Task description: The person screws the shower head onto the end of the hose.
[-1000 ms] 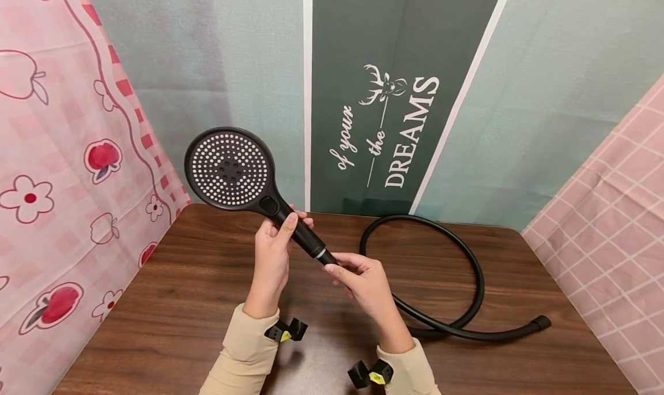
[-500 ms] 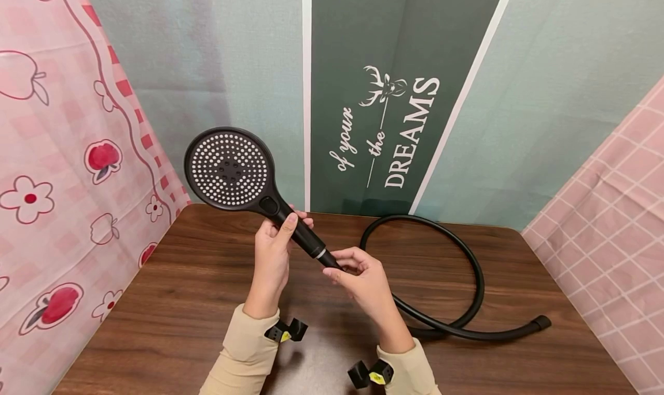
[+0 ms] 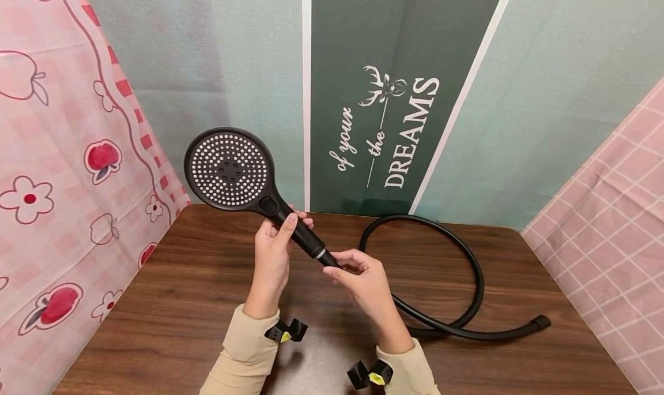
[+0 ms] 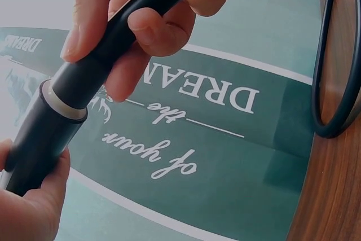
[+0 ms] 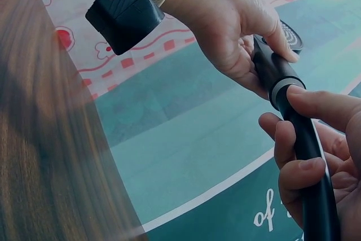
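Head view shows the shower head (image 3: 228, 169) raised above the back left corner of the desk (image 3: 171, 314); your left hand (image 3: 272, 256) grips its handle, your right hand (image 3: 365, 279) pinches the hose (image 3: 479, 274), which loops toward the right edge.

Your left hand (image 5: 223, 29) grips black shower handle (image 5: 273, 69); your right hand (image 5: 341, 145) holds black hose (image 5: 320, 213), thumb (image 5: 307, 99) just beside 1 pale ring (image 5: 277, 87). Wooden tabletop (image 5: 45, 139) at view's left.

A pale green cloth (image 3: 529, 118) with a dark lettered band (image 3: 394, 26) backs the brown wood-grain counter (image 3: 181, 291); a pink apple-and-flower cloth (image 3: 62, 147) hangs left, a pink checked cloth (image 3: 612, 233) right.
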### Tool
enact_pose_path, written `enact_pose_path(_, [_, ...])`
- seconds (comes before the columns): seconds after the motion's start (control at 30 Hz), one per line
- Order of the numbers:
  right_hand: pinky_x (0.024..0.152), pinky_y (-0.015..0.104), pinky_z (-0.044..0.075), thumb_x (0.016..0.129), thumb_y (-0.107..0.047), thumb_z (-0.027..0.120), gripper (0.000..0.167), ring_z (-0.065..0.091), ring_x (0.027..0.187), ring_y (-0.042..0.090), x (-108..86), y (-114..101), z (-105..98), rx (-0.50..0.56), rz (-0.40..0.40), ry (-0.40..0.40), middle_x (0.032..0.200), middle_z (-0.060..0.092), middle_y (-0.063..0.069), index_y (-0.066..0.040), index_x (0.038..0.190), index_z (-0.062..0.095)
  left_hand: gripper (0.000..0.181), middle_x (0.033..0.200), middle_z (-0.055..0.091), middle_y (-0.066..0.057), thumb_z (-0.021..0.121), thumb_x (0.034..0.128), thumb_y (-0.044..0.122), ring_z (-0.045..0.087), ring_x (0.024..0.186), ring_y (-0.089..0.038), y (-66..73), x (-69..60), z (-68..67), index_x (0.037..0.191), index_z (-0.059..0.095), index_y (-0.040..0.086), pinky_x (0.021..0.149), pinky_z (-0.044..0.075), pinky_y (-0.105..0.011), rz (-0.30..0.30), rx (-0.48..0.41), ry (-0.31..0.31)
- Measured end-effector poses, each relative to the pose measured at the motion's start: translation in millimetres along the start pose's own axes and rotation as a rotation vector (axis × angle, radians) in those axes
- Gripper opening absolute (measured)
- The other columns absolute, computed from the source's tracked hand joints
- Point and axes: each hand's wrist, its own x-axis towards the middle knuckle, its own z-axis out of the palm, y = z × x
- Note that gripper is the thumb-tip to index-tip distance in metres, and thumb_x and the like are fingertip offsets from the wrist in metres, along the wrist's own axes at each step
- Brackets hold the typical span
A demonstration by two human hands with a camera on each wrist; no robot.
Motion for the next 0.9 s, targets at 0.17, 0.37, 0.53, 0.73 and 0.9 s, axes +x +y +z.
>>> enact_pose_path(0.17, [0.041, 0.019, 0.038, 0.082, -0.009, 0.08, 0.024, 0.046, 0.048, 0.008, -0.6, 0.8, 0.1, -0.004, -0.003, 0.01, 0.073, 0.066, 0.0, -0.004, 0.104, 0.074, 0.027, 0.096, 0.071, 0.004, 0.052, 0.1028, 0.009, 0.073, 0.09, -0.008, -0.3, 0.1, 0.0, 0.127, 0.046, -0.003, 0.094, 0.057, -0.027, 0.0, 0.0, 0.002])
enact_pose_path(0.37, [0.04, 0.02, 0.039, 0.082, -0.011, 0.08, 0.024, 0.044, 0.047, 0.006, -0.6, 0.7, 0.0, -0.007, -0.012, 0.005, 0.071, 0.063, -0.001, -0.006, 0.105, 0.074, 0.025, 0.095, 0.071, 0.004, 0.052, 0.1027, 0.009, 0.073, 0.089, -0.008, -1.1, 0.6, 0.2, 0.125, 0.047, -0.002, 0.095, 0.057, -0.028, 0.0, -0.003, 0.005])
enact_pose_path(0.53, [0.04, 0.021, 0.039, 0.083, -0.011, 0.079, 0.024, 0.044, 0.047, 0.008, -0.6, 0.5, -0.1, 0.0, -0.005, -0.002, 0.072, 0.063, -0.002, -0.006, 0.106, 0.074, 0.027, 0.097, 0.071, 0.001, 0.052, 0.1027, 0.009, 0.073, 0.089, -0.009, -1.1, 0.7, -0.2, 0.126, 0.046, -0.004, 0.094, 0.057, -0.028, 0.002, -0.006, 0.006])
enact_pose_path(0.73, [0.04, 0.021, 0.039, 0.084, -0.01, 0.079, 0.023, 0.044, 0.046, 0.011, -0.8, 0.2, -0.1, 0.002, 0.003, -0.003, 0.075, 0.065, 0.003, -0.006, 0.106, 0.074, 0.03, 0.099, 0.07, -0.004, 0.053, 0.1023, 0.009, 0.073, 0.09, -0.009, -1.7, 1.1, -0.3, 0.127, 0.046, -0.006, 0.094, 0.058, -0.027, 0.005, -0.015, 0.006])
enact_pose_path(0.9, [0.04, 0.023, 0.04, 0.085, -0.012, 0.078, 0.023, 0.045, 0.046, 0.017, -0.8, 0.7, -0.6, -0.004, 0.011, -0.006, 0.077, 0.067, 0.008, -0.006, 0.106, 0.074, 0.028, 0.099, 0.07, -0.004, 0.053, 0.1022, 0.009, 0.073, 0.089, -0.009, -1.9, 1.1, -0.4, 0.126, 0.046, -0.004, 0.094, 0.058, -0.028, 0.005, -0.017, 0.007])
